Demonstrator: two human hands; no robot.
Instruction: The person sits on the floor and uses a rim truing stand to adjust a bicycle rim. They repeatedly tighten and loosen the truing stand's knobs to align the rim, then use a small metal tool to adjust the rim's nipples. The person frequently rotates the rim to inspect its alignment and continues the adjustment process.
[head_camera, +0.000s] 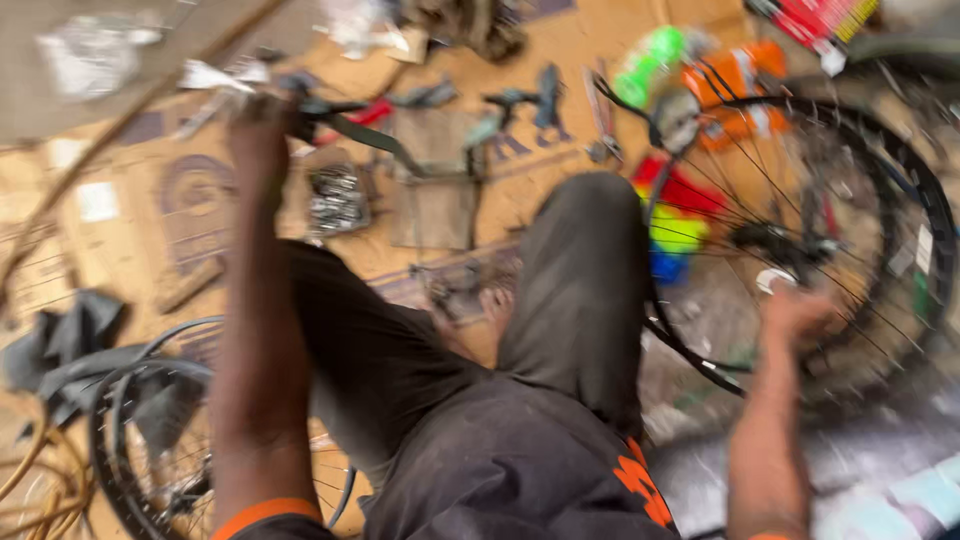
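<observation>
The picture is motion-blurred. My left hand (262, 125) reaches far forward over the cardboard and is closed on a dark tool with a long handle (365, 135) among scattered tools. My right hand (797, 312) rests against the spokes of a black bicycle wheel (905, 170) standing at my right. Its fingers are too blurred to read. My legs in dark trousers (580, 290) lie between the two arms.
Flattened cardboard (540, 40) covers the floor, strewn with pliers, wrenches and small metal parts (338, 200). Another wheel rim with a loose inner tube (130, 390) lies at lower left. Colourful plastic packets (675, 225) sit beside the right wheel.
</observation>
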